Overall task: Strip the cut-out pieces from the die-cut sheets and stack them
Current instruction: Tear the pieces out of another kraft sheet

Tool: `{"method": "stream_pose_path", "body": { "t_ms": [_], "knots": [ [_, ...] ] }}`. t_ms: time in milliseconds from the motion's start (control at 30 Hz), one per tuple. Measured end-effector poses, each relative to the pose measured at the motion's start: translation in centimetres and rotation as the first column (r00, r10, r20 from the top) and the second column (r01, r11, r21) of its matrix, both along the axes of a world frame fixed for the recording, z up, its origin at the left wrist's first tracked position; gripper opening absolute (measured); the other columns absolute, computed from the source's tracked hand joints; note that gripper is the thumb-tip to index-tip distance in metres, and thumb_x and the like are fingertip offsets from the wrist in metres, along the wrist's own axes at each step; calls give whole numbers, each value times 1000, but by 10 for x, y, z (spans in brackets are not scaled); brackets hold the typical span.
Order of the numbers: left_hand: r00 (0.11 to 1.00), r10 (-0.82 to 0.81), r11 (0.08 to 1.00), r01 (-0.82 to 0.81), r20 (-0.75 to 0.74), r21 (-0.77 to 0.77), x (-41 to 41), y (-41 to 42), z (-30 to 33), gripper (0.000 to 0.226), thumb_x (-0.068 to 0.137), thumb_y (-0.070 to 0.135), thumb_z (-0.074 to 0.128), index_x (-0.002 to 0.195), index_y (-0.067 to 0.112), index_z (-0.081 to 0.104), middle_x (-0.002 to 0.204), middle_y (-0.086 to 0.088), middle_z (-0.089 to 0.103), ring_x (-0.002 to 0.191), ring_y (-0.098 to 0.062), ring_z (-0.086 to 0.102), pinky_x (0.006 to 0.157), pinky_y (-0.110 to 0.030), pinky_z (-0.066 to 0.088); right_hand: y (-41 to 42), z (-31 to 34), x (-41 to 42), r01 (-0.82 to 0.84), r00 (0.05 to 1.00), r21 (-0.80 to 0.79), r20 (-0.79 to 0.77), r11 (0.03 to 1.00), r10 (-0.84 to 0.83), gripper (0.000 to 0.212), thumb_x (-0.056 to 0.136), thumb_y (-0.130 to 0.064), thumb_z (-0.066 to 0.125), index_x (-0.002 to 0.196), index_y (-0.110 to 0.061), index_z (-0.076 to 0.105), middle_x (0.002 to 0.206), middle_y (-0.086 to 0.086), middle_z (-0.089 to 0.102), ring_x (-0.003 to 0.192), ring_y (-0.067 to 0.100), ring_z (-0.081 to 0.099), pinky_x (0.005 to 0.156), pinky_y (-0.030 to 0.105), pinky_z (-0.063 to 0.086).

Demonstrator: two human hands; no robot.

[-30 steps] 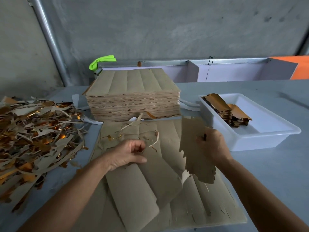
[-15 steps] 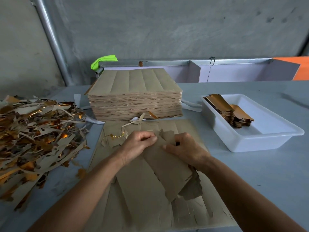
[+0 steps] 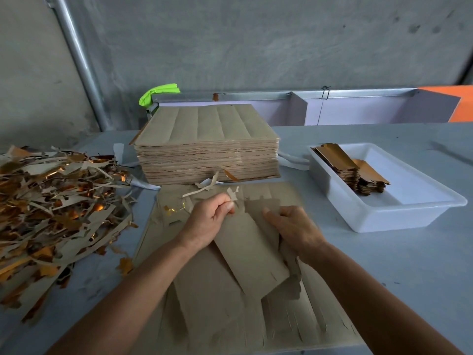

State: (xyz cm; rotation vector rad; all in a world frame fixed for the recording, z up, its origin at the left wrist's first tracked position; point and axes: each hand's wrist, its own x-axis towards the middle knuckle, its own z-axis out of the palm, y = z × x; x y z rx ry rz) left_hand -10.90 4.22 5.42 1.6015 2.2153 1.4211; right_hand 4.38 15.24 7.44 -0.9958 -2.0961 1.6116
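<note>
The fingers of the left hand are curled, thumb against forefinger, pinching a small pale scrap at the top edge of a loose cut-out piece. The right hand lies on the same piece from the other side, thumb on top and fingers curled under its right edge, gripping it. Motion blur softens both hands, so the exact pinch point is probably the tab of waste at the piece's upper corner, though that is hard to confirm.

The step in hand looks like cleaning the last waste off a piece already freed from the die-cut sheet, which lies flat beneath the hands on the table. The next move calls for a short tear away from the piece while the right hand keeps it steady, then carrying the piece right to the white tray, where stacked pieces already rest, and dropping the scrap onto the waste heap at the left.

Beyond the hands stands the tall pile of unstripped sheets. Further pieces overlap under the held one, and how many remain attached cannot be told. The sheet's near edge and the heap's left side are cut off by the frame.
</note>
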Motion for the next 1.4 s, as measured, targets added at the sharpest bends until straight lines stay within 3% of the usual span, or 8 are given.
{"method": "stream_pose_path", "body": {
  "t_ms": [167,367,533,733,1000,1133,1333,1400],
  "knots": [
    [994,-54,998,55,-96,14,6,8,6,22,95,6,52,76,-4,56,70,-17,58,66,-25,53,66,-33,42,-8,7,-5,-200,979,-161,-77,966,190,16,82,-23,72,86,-7,72,77,6,74,65,16,71,54,24,54],
    [952,216,976,-212,-217,42,-15,-8,-6,30,96,6,47,69,19,48,57,6,50,52,-11,48,56,-30,41,10,-5,4,209,935,-341,-206,917,-290,15,78,-12,74,88,-4,65,84,13,72,67,22,69,52,30,55],
    [936,116,960,-192,-332,-205,-20,-19,-5,21,97,24,49,78,16,51,60,7,47,54,-14,46,53,-29,35,29,-14,10,428,792,-409,-260,806,-553,14,83,-18,71,82,-15,58,83,6,67,72,20,65,54,30,51],
    [891,-105,926,-75,-442,-370,30,-12,10,65,65,75,55,101,22,62,96,15,59,94,-6,47,94,-32,29,23,-14,-3,440,731,-415,-350,796,-586,10,85,-20,69,86,-15,60,79,0,66,70,16,65,50,27,50],
    [901,-280,731,-22,-330,-682,38,-8,20,20,82,27,71,102,25,70,100,8,67,103,-11,56,90,-23,30,38,-12,7,556,649,-379,-360,740,-671,10,85,-24,68,88,-18,61,89,1,67,86,23,65,82,42,55],
    [916,-319,601,-1,-241,-799,27,-18,25,16,84,27,69,100,30,69,85,16,53,101,-12,36,79,-25,25,55,-8,18,603,565,-449,-342,659,-751,20,87,-23,66,106,-19,60,85,-5,62,76,13,58,75,30,49],
    [795,-401,541,-195,-454,-818,17,-16,25,18,84,7,65,87,24,68,74,12,52,111,-19,46,89,-25,21,65,-7,27,642,467,-563,-252,521,-847,39,87,-26,67,122,-9,57,100,1,57,91,18,56,76,27,44],
    [770,-415,517,-239,-485,-822,15,-15,25,24,86,4,61,81,27,64,75,8,52,113,-22,45,109,-34,19,65,-7,28,649,459,-555,-259,520,-850,40,88,-26,66,123,-10,57,101,1,58,93,19,56,78,27,45]
  ]
}}
